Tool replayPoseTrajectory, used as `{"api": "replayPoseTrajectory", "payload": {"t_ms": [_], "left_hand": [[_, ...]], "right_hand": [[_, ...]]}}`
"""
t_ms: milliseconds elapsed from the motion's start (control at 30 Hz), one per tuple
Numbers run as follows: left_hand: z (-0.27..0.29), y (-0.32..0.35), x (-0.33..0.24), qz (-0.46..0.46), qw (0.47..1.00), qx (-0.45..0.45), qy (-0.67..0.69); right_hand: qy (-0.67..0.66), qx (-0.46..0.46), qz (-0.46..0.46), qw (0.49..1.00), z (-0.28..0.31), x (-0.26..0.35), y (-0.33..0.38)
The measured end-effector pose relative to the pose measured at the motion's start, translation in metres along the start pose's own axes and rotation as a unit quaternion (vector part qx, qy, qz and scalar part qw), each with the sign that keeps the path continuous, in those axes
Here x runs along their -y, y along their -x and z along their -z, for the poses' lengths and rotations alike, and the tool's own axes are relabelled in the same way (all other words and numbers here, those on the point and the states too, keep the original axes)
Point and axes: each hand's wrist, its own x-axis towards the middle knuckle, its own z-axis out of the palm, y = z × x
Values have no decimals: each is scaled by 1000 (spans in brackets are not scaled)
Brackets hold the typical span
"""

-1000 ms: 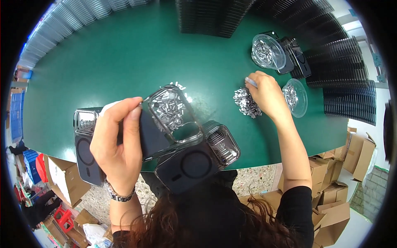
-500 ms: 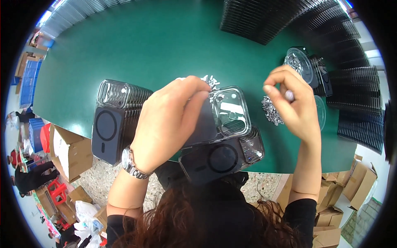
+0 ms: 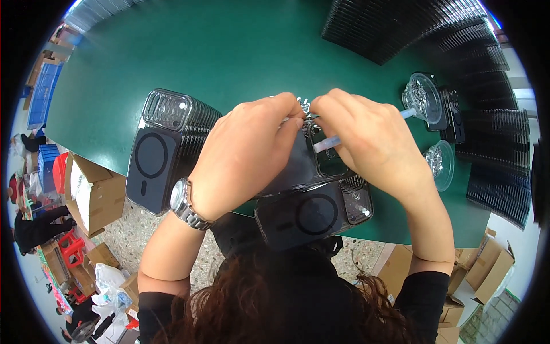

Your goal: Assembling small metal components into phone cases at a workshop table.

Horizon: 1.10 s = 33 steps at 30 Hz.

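— Head view, from where I stand: what does she have hold of?

— A clear phone case (image 3: 309,163) with a dark back, raised over the near edge of the green table (image 3: 229,51). The left hand (image 3: 246,155) is wrapped over its left side, fingers clenched around it. The right hand (image 3: 366,137) pinches a thin white pen-like tool (image 3: 366,127) and something small and silvery at the case's top edge; I cannot tell exactly what.

— Which way does the case lie from the grip?

— Its long axis runs from the fingertips back toward her body, camera cut-out end up by the fingertips. Both hands meet at that far end, the right one working there, the left one mostly carrying.

— And around it?

— Just below the grip, another dark case (image 3: 312,215) lies on top of a stack. Left of the left hand, a bigger stack of cases (image 3: 166,152) stands on the table. Right of the right hand, well apart, two clear round dishes (image 3: 438,163) hold small shiny parts. Beyond, rows of black trays (image 3: 401,28).
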Motion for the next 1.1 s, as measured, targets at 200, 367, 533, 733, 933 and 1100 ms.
{"api": "replayPoseTrajectory", "payload": {"t_ms": [200,367,533,733,933,1100], "left_hand": [[-1,-2,-1,-3,1000,10,16],[-8,-1,4,-41,999,-5,-16],[-10,1,4,-38,998,-7,-56],[-6,2,1,-37,995,-11,-93],[-5,-1,-3,-42,995,-20,-91],[-5,-1,0,-44,994,-17,-100]], "right_hand": [[-160,-19,-103,982,-9,-5,4],[-248,-41,-120,960,-17,-5,4],[-243,-29,-122,962,-11,-7,8],[-11,10,-85,996,0,10,9],[71,32,-79,994,-4,15,5],[55,4,-56,997,-6,9,2]]}}
